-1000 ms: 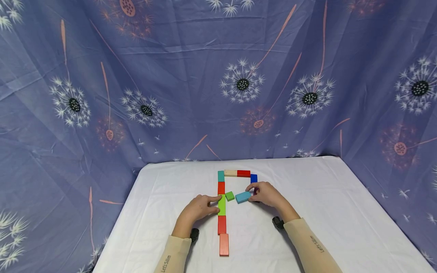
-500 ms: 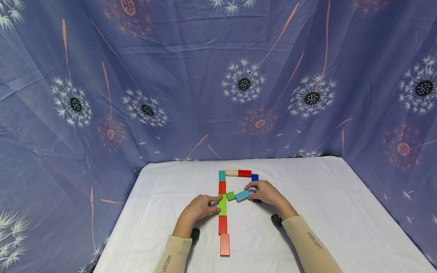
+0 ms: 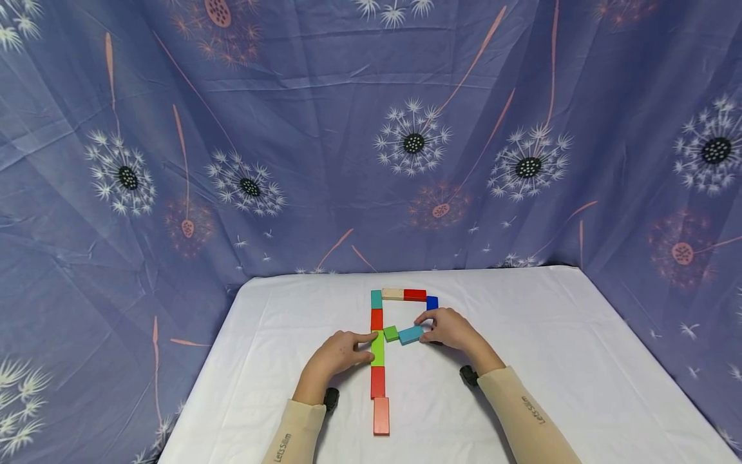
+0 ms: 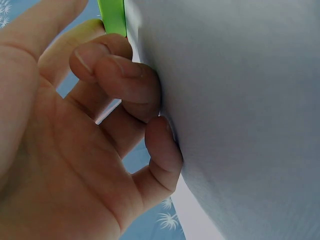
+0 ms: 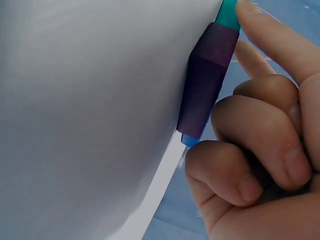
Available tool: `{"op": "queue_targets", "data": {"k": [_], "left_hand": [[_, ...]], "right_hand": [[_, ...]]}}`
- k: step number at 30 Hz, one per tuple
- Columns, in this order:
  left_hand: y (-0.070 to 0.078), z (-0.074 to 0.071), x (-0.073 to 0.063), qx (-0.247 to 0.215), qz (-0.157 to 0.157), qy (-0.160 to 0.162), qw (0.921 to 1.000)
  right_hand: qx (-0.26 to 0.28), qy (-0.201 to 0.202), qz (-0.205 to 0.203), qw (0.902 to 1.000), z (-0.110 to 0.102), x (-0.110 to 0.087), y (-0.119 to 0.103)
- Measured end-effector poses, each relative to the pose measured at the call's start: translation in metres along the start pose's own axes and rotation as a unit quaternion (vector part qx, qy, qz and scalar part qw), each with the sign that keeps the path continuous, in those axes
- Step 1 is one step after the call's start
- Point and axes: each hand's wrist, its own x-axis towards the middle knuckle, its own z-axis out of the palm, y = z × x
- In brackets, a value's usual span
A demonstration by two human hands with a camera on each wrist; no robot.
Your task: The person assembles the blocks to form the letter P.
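Note:
In the head view my left hand (image 3: 338,353) touches the long lime green block (image 3: 378,348) with its outstretched index finger and thumb. The left wrist view has its other fingers curled against the white cloth, below that same block (image 4: 114,17). A small green block (image 3: 391,333) lies tilted just right of the lime one. Beside it, end to end, is a light blue block (image 3: 409,335), which my right hand (image 3: 452,327) pinches at its right end. A purple block (image 5: 206,77) stands near the curled fingers in the right wrist view; in the head view the hand mostly hides it.
A column holds teal (image 3: 377,299), red (image 3: 377,319), lime, red (image 3: 378,381) and salmon (image 3: 381,415) blocks. Along the top run a beige block (image 3: 393,294) and a red one (image 3: 415,295), then a blue block (image 3: 432,302). White cloth (image 3: 278,361) covers the table; patterned curtains (image 3: 324,180) surround it.
My right hand has shifted slightly left with the light blue block, closing the small gap to the green block. The left hand stays where it was on the lime block.

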Motion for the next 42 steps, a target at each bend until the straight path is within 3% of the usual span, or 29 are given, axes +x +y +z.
{"op": "queue_targets", "data": {"k": [7, 13, 21, 36, 42], "left_hand": [[0.000, 0.000, 0.001, 0.003, 0.005, 0.001, 1.0000], [-0.002, 0.000, 0.002, -0.002, 0.012, 0.001, 0.9999], [-0.003, 0.001, 0.003, -0.003, 0.013, 0.000, 0.9999], [-0.003, 0.002, 0.004, -0.004, 0.011, -0.001, 0.9999], [-0.004, 0.003, 0.004, -0.004, 0.017, 0.001, 0.9998]], "right_hand": [[0.060, 0.015, 0.016, 0.9980, -0.006, -0.008, 0.009], [0.074, 0.021, 0.043, 0.9961, -0.012, -0.018, 0.019], [0.065, 0.018, 0.059, 0.9959, -0.013, -0.030, 0.026], [0.027, 0.029, 0.070, 0.9967, -0.010, -0.032, 0.033], [0.062, 0.041, 0.079, 0.9941, -0.008, -0.032, 0.034]]}}
